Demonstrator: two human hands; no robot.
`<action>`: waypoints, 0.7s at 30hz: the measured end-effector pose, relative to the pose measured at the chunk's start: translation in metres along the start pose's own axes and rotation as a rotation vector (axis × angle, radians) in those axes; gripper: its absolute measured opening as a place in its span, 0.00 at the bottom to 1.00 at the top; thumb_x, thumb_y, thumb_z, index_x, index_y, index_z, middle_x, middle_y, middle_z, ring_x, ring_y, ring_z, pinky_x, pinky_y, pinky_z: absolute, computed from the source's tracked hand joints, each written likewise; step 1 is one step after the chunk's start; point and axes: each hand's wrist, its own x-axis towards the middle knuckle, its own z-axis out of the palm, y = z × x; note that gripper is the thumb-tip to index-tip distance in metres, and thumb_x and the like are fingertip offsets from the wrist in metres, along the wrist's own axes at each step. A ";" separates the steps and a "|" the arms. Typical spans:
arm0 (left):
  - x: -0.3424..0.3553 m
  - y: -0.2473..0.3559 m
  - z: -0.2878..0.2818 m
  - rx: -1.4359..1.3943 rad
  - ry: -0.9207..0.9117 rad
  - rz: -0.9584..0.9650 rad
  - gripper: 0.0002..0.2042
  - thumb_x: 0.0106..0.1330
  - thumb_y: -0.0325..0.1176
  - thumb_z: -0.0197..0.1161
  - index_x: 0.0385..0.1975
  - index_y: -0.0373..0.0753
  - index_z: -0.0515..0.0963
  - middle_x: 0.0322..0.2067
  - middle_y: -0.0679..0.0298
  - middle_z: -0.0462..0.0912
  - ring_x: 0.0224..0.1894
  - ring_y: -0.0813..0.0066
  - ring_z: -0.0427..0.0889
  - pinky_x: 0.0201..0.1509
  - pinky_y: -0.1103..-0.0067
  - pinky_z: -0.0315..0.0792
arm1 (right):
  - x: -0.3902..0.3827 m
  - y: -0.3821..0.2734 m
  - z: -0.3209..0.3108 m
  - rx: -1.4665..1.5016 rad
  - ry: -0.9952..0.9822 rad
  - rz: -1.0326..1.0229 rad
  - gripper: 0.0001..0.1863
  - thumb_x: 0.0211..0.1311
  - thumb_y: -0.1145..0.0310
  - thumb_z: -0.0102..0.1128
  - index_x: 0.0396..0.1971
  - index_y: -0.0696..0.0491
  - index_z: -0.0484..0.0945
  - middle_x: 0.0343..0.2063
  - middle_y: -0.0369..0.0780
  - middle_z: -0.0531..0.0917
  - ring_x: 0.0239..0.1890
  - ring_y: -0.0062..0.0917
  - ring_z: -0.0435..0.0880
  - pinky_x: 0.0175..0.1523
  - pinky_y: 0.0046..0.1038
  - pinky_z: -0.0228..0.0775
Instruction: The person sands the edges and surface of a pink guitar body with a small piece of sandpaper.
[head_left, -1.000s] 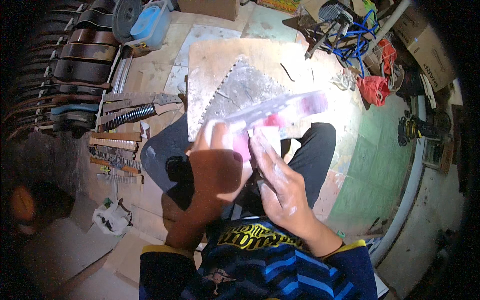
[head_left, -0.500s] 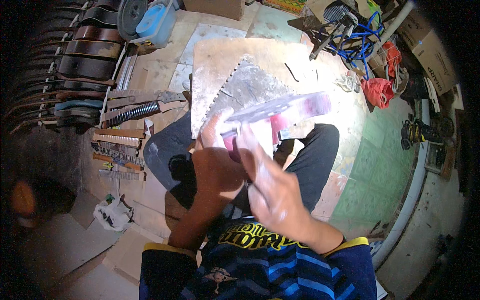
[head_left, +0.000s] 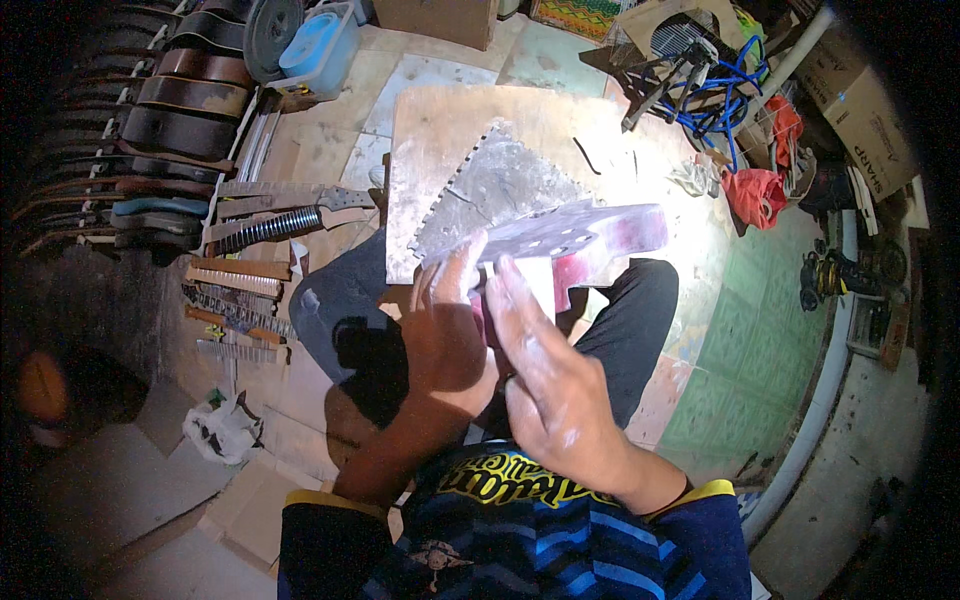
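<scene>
A dusty grey-and-pink shaped piece with small holes (head_left: 615,225) is held tilted above a board. My left hand (head_left: 440,340), partly in shadow, grips it at its left end, fingers wrapped up over the edge. My right hand (head_left: 550,395), streaked with white powder, presses a pale rectangular pad or sheet (head_left: 538,285) against the piece's near side, fingers together. Behind them, a grey sheet with toothed edges (head_left: 495,170) lies on the wooden board (head_left: 545,105) at my knees.
Guitar bodies and necks line a rack (head_left: 180,120) at left, beside blades and tools (head_left: 230,280) on the floor. A blue container (head_left: 310,45) stands beyond. At right lie a tangled blue hose (head_left: 715,120), a red cloth (head_left: 750,195), cardboard (head_left: 850,130) and a long pale pipe (head_left: 820,390).
My right fingers moved up-left onto the pad, then slightly back right. The held piece shifted a little down and right, along with the board in the view. Both grips remain.
</scene>
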 end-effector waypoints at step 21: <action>-0.009 0.006 0.003 -0.141 0.024 -0.234 0.32 0.59 0.30 0.71 0.66 0.34 0.69 0.55 0.42 0.79 0.58 0.40 0.78 0.64 0.56 0.71 | -0.012 0.001 -0.006 -0.110 -0.079 -0.002 0.37 0.51 0.89 0.51 0.68 0.61 0.71 0.70 0.57 0.69 0.66 0.55 0.75 0.68 0.40 0.72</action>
